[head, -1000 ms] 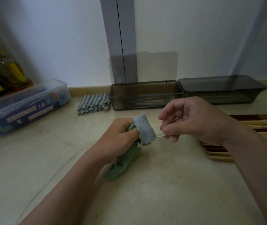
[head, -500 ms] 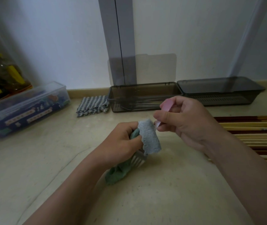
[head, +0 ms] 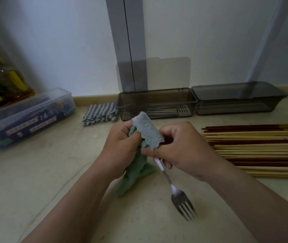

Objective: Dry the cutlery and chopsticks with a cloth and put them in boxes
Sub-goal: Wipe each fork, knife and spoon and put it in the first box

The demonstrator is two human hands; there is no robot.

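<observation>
Head view: fork handle wrapped in cloth, both hands busy

Left hand (head: 120,146) is gripping the green cloth (head: 146,132), which is bunching round the top of the fork (head: 181,199) handle. Right hand (head: 183,149) is pinching the handle just below the cloth. Tines are pointing down, near the counter (head: 52,181); can't tell if touching. Chopsticks (head: 255,149) are lying piled to the right. At the wall, the open box (head: 157,102) is holding some cutlery, with the lidded box (head: 236,100) sitting just beside it.
</observation>
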